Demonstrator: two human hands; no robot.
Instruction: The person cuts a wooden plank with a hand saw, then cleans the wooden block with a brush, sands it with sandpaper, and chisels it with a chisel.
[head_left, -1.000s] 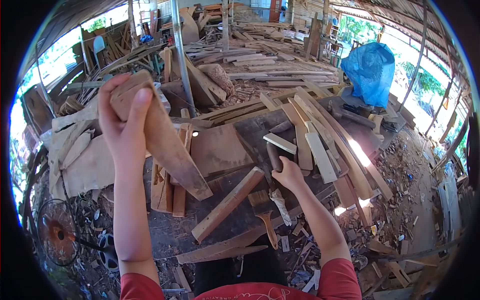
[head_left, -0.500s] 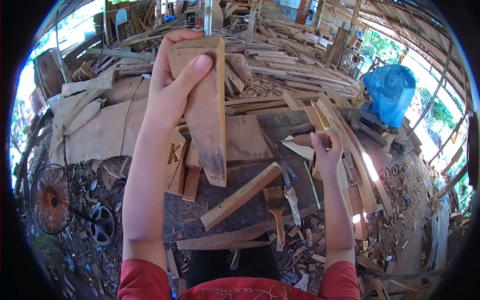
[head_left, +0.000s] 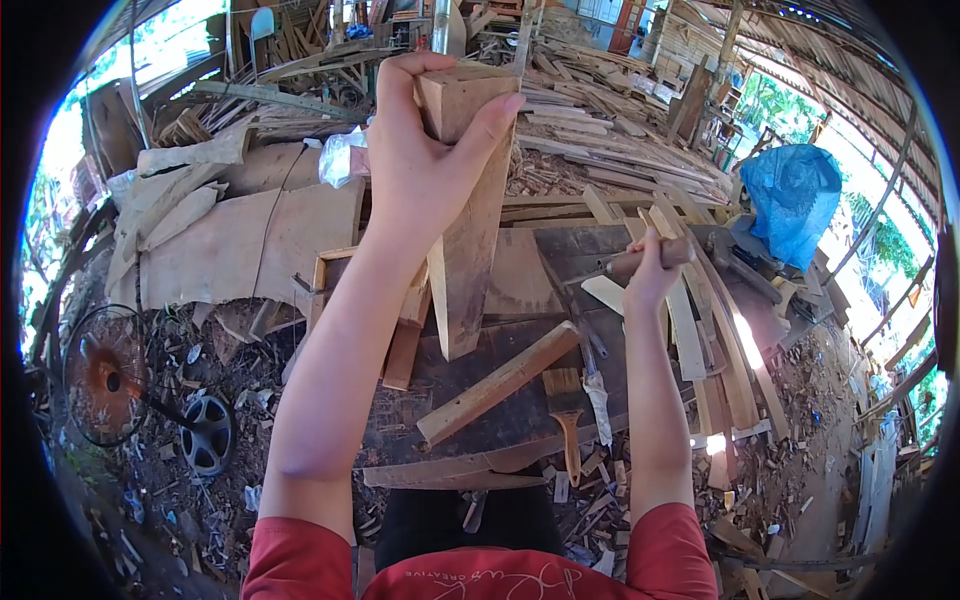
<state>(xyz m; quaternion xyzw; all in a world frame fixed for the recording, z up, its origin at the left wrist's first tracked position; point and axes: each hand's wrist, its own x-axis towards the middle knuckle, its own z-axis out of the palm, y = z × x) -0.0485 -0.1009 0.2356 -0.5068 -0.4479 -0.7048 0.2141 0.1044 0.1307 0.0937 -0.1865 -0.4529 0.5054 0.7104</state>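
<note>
My left hand [head_left: 425,175] grips the thick upper end of a tapered wooden block [head_left: 466,270], thumb across one face and fingers behind. The block hangs upright with its narrow end downward, over the dark workbench [head_left: 400,435]. On the right, my right hand [head_left: 652,272] is closed around a wooden-handled tool [head_left: 625,264], whose thin metal shank points left. Below the block, a squared wood strip [head_left: 500,385] lies slanted on the bench. Beside it are a paintbrush [head_left: 565,395] and a long blade with a white-wrapped handle [head_left: 597,400].
Long boards [head_left: 735,340] lie along the bench's right side, near a blue plastic bag [head_left: 795,205]. Plywood sheets [head_left: 230,240] stretch out at the left. A spoked black wheel [head_left: 208,437] stands lower left. Scrap wood [head_left: 590,125] covers the floor behind.
My left hand has moved right with the block and turned it, so its narrower side faces me. My right hand has risen slightly with the tool. My left forearm now covers the lettered wood piece.
</note>
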